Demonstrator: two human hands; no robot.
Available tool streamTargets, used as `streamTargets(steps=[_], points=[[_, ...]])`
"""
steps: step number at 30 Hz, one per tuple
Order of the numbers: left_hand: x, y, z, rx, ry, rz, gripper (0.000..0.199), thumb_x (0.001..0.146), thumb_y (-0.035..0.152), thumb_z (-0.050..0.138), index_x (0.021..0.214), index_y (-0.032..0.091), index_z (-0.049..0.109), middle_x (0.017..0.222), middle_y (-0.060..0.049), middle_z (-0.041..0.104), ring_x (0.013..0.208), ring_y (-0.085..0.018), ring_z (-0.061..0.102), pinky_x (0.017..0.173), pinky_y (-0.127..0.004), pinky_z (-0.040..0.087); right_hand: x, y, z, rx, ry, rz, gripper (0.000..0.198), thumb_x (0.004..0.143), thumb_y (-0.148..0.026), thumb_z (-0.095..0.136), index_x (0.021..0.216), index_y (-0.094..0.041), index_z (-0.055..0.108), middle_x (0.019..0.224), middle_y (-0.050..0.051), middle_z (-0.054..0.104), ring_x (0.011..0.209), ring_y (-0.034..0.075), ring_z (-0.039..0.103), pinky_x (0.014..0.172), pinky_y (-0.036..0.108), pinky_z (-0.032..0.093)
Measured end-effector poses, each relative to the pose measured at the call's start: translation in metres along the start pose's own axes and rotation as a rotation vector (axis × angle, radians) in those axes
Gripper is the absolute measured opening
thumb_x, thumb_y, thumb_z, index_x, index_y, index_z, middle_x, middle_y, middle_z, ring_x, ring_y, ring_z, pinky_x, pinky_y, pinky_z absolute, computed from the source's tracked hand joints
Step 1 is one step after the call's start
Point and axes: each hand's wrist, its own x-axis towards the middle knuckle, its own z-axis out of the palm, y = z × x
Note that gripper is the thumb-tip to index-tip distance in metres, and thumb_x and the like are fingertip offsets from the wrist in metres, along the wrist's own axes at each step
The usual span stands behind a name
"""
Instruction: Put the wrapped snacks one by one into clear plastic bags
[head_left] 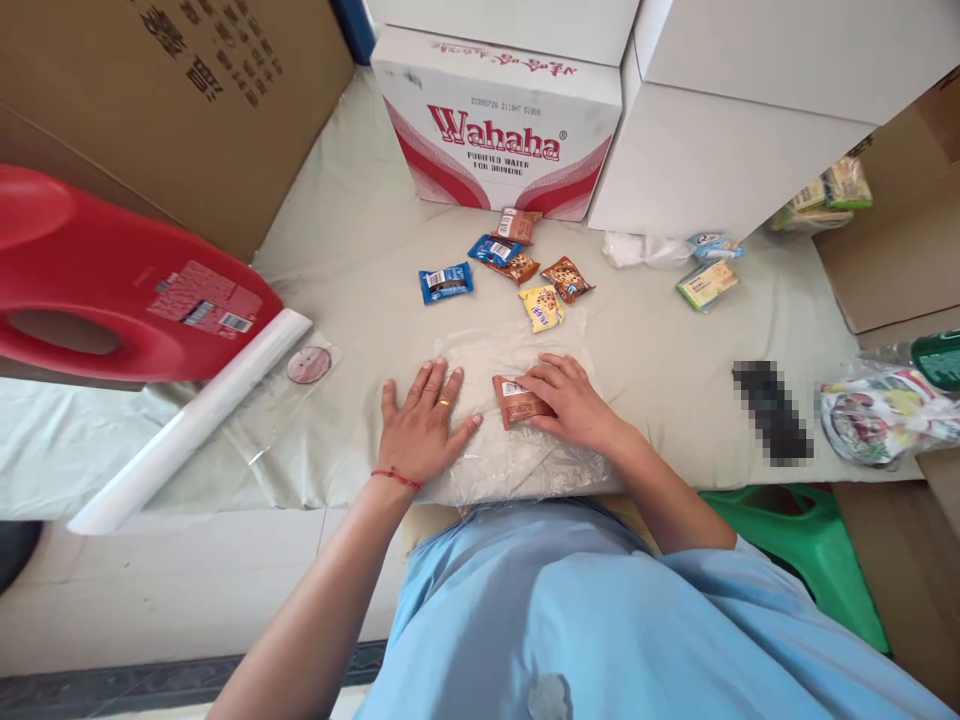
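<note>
The brown snack packet (pixel 510 402) lies on a clear plastic bag (pixel 495 465), close to the middle of the front edge of the desk (pixel 660 350). The right hand (pixel 570 395) has its fingers over the packet and its thumb low against it, a narrow grip with the packet in it. The left hand (pixel 424 425) is flat, fingers spread wide, pressing the bag's left side and holding nothing visible.

The likeliest trouble is the bag: thin, wrinkled and reaching the front edge by the blue shirt (pixel 525 600), it could snag on clothing or bunch, dragging the packet along. A careless forearm might also knock the white roll (pixel 195 415), whose near end reaches the front edge at left.

Pale, creased cloth covers the desk. Toward its back stand a Wahaha water carton (pixel 499 140) and plain white boxes (pixel 712 160); a red jug (pixel 112 250) lies at left. Below the front edge show a green stool (pixel 847 580) and tiled floor (pixel 97 600).
</note>
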Motion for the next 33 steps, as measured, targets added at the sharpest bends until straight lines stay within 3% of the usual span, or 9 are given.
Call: streamTargets(steps=[6, 13, 17, 20, 23, 26, 29, 31, 33], points=[[0.0, -0.001, 0.001, 0.003, 0.003, -0.002, 0.074, 0.102, 0.061, 0.035, 0.166, 0.025, 0.031, 0.175, -0.013, 0.025, 0.16, -0.035, 0.029, 0.125, -0.072, 0.007, -0.005, 0.004, -0.012, 0.005, 0.097, -0.045, 0.052, 0.095, -0.029, 0.069, 0.146, -0.027, 0.06, 0.136, 0.014, 0.064, 0.15, 0.036, 0.039, 0.125, 0.066, 0.023], [0.0, -0.005, 0.003, -0.03, 0.036, 0.007, 0.072, 0.102, 0.058, 0.04, 0.165, 0.025, 0.034, 0.175, -0.015, 0.025, 0.16, -0.036, 0.03, 0.126, -0.072, 0.011, 0.002, -0.004, 0.002, 0.005, 0.003, -0.052, 0.056, 0.095, -0.035, 0.072, 0.148, -0.024, 0.057, 0.151, 0.017, 0.056, 0.152, 0.038, 0.037, 0.125, 0.07, 0.021], [-0.011, -0.009, 0.003, -0.067, 0.214, -0.048, 0.067, 0.099, 0.05, 0.05, 0.162, 0.028, 0.042, 0.175, -0.014, 0.023, 0.163, -0.036, 0.021, 0.128, -0.069, 0.012, -0.027, 0.006, -0.015, 0.099, 0.134, -0.054, 0.055, 0.101, -0.045, 0.063, 0.151, -0.026, 0.053, 0.156, 0.017, 0.05, 0.148, 0.033, 0.042, 0.123, 0.061, 0.035], [-0.032, -0.01, 0.001, -0.132, 0.336, 0.049, 0.059, 0.095, 0.035, 0.054, 0.154, 0.032, 0.051, 0.168, -0.011, 0.042, 0.162, -0.033, 0.026, 0.13, -0.064, 0.016, -0.066, 0.013, -0.034, 0.194, 0.128, -0.072, 0.052, 0.101, -0.047, 0.062, 0.149, -0.028, 0.056, 0.146, 0.015, 0.059, 0.141, 0.03, 0.051, 0.117, 0.055, 0.046], [-0.059, -0.007, -0.001, -0.281, 0.262, 0.335, 0.06, 0.088, 0.02, 0.051, 0.147, 0.029, 0.056, 0.154, -0.01, 0.06, 0.154, -0.027, 0.043, 0.131, -0.057, 0.025, -0.104, 0.016, -0.036, 0.212, 0.002, -0.114, 0.063, 0.093, -0.051, 0.074, 0.149, -0.027, 0.057, 0.15, 0.016, 0.057, 0.145, 0.033, 0.048, 0.119, 0.056, 0.045], [-0.081, -0.005, 0.0, -0.331, 0.102, 0.505, 0.055, 0.084, 0.017, 0.053, 0.138, 0.022, 0.06, 0.156, -0.014, 0.058, 0.153, -0.027, 0.046, 0.131, -0.055, 0.028, -0.128, 0.019, -0.023, 0.169, -0.037, -0.066, 0.053, 0.095, -0.044, 0.073, 0.143, -0.026, 0.063, 0.156, 0.017, 0.053, 0.149, 0.034, 0.045, 0.12, 0.06, 0.044], [-0.089, -0.007, 0.002, -0.319, 0.022, 0.499, 0.029, 0.091, 0.022, 0.056, 0.117, 0.023, 0.07, 0.156, -0.013, 0.058, 0.152, -0.027, 0.047, 0.131, -0.053, 0.029, -0.133, 0.024, -0.013, 0.203, 0.036, -0.023, 0.024, 0.102, -0.034, 0.061, 0.12, -0.028, 0.076, 0.145, 0.014, 0.064, 0.14, 0.031, 0.055, 0.113, 0.058, 0.05], [-0.086, -0.011, 0.0, -0.398, 0.002, 0.442, 0.02, 0.097, 0.026, 0.053, 0.101, 0.025, 0.073, 0.145, -0.01, 0.068, 0.144, -0.025, 0.057, 0.128, -0.05, 0.034, -0.126, 0.027, -0.016, 0.273, 0.062, -0.026, 0.023, 0.104, -0.034, 0.056, 0.11, -0.029, 0.078, 0.129, 0.012, 0.073, 0.128, 0.028, 0.064, 0.107, 0.055, 0.054], [-0.076, -0.016, -0.006, -0.537, -0.011, 0.326, 0.027, 0.102, 0.031, 0.048, 0.098, 0.025, 0.074, 0.13, -0.008, 0.077, 0.131, -0.023, 0.067, 0.122, -0.045, 0.044, -0.113, 0.029, -0.027, 0.347, 0.047, -0.008, 0.027, 0.105, -0.039, 0.053, 0.11, -0.029, 0.077, 0.114, 0.011, 0.078, 0.112, 0.026, 0.07, 0.101, 0.05, 0.056]])
